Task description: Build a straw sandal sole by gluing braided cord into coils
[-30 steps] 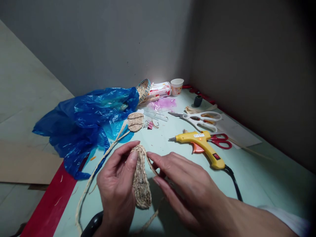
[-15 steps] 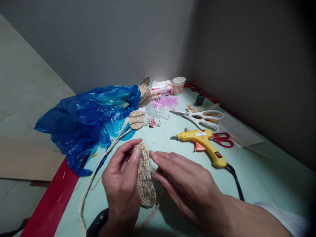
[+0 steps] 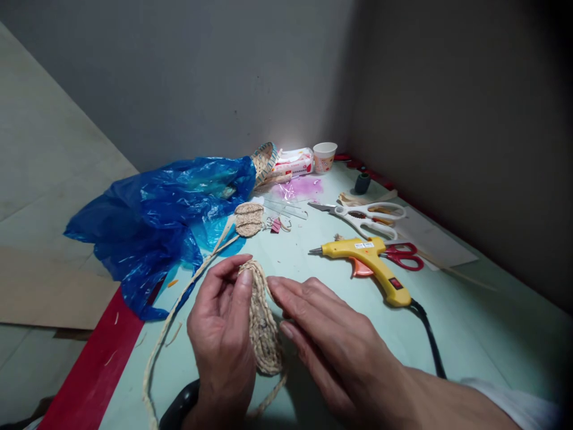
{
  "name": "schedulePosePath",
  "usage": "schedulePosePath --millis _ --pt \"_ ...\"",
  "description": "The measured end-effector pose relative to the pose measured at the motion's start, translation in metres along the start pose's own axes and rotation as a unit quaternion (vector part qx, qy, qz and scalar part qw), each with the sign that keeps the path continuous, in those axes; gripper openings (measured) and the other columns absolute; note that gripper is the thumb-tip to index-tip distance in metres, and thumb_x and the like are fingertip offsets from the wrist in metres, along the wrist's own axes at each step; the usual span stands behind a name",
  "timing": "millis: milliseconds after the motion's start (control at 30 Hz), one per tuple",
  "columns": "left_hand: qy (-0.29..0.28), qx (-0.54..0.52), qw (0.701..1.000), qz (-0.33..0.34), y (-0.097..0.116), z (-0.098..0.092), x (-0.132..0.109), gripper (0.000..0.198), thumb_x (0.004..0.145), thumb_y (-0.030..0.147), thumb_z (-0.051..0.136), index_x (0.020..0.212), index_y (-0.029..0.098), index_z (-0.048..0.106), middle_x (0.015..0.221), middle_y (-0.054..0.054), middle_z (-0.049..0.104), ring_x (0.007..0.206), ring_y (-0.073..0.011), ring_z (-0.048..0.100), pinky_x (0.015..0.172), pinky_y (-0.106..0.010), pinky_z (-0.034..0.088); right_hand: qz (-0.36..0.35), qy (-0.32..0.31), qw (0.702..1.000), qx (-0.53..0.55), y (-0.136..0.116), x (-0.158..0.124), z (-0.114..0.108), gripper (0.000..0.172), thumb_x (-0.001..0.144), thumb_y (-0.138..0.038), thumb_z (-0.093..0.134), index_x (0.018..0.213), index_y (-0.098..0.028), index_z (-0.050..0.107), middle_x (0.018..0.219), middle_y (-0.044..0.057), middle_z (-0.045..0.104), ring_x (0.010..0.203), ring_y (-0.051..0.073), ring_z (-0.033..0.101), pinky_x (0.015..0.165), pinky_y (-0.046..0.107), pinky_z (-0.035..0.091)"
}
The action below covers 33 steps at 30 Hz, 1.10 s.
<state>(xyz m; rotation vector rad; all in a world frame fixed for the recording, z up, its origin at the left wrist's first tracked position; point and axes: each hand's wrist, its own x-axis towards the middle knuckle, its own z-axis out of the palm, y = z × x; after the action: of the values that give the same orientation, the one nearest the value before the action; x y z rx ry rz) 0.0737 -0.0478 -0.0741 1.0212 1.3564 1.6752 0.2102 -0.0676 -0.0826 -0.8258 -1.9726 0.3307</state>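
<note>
A long oval coil of braided straw cord (image 3: 262, 319) stands tilted between my hands, its rows wound side by side. My left hand (image 3: 224, 334) is closed on its left edge, thumb on the face near the top and fingers behind. On the right edge, the fingertips of my right hand (image 3: 331, 334) press the outer cord row against the coil, index finger above the thumb. The loose tail of the cord (image 3: 273, 394) trails out below the coil. A second flat straw piece (image 3: 249, 219) with long strands lies beyond my hands.
A yellow glue gun (image 3: 369, 257) lies at the right, near red-handled scissors (image 3: 405, 255) and white-handled scissors (image 3: 371, 215). A crumpled blue plastic bag (image 3: 152, 209) covers the left. Farther back are a paper cup (image 3: 324, 156), a small basket (image 3: 264, 161) and a dark thread spool (image 3: 362, 183).
My right fingertips have pushed the outer cord row in, closing the gap beside the coil's upper right edge. My left hand keeps its hold; the coil has shifted slightly.
</note>
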Motion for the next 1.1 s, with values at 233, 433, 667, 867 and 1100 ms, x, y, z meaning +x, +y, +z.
schedulePosePath --millis 233,433,667,867,1100 --pt "0.005 -0.043 0.999 -0.017 0.000 -0.001 0.003 0.016 0.080 0.031 0.079 0.093 0.023 0.072 0.086 0.002 0.067 0.072 -0.0099 0.059 0.062 -0.017 0.047 -0.008 -0.029 0.999 -0.027 0.003 -0.002 0.000 0.041 0.095 -0.007 0.044 0.135 -0.009 0.053 0.132 0.021 0.066 0.112 0.026 0.066 0.094 0.044 0.058" --pt "0.001 -0.026 1.000 -0.003 -0.003 -0.001 0.004 0.014 0.083 0.031 0.077 0.094 0.024 0.073 0.089 0.002 0.068 0.077 -0.0096 0.061 0.067 -0.015 0.048 -0.044 -0.040 0.997 -0.051 0.006 -0.004 0.002 0.042 0.090 -0.004 0.044 0.129 0.008 0.056 0.130 0.031 0.064 0.109 0.031 0.065 0.094 0.047 0.058" --pt "-0.006 -0.047 0.999 -0.026 -0.006 0.000 0.005 0.014 0.082 0.030 0.077 0.093 0.023 0.073 0.088 0.002 0.065 0.075 -0.0100 0.058 0.066 -0.017 0.048 -0.029 -0.057 0.996 -0.062 0.005 -0.004 0.004 0.042 0.089 -0.005 0.047 0.128 0.008 0.057 0.130 0.029 0.064 0.109 0.031 0.065 0.098 0.047 0.057" --pt "-0.017 -0.120 0.991 -0.062 0.000 0.003 0.004 0.014 0.080 0.027 0.077 0.090 0.021 0.071 0.084 0.002 0.061 0.071 -0.0092 0.052 0.062 -0.016 0.045 -0.030 -0.066 0.996 -0.054 0.007 -0.007 0.004 0.043 0.091 -0.004 0.044 0.132 0.006 0.053 0.135 0.029 0.061 0.113 0.030 0.064 0.100 0.048 0.056" --pt "0.007 -0.135 0.987 -0.085 0.001 0.006 0.005 0.016 0.076 0.025 0.080 0.087 0.020 0.070 0.081 0.002 0.062 0.071 -0.0097 0.054 0.064 -0.016 0.046 -0.027 -0.062 0.997 -0.028 0.005 -0.009 0.011 0.042 0.095 -0.009 0.043 0.135 0.004 0.048 0.131 0.028 0.064 0.113 0.029 0.066 0.097 0.044 0.059"
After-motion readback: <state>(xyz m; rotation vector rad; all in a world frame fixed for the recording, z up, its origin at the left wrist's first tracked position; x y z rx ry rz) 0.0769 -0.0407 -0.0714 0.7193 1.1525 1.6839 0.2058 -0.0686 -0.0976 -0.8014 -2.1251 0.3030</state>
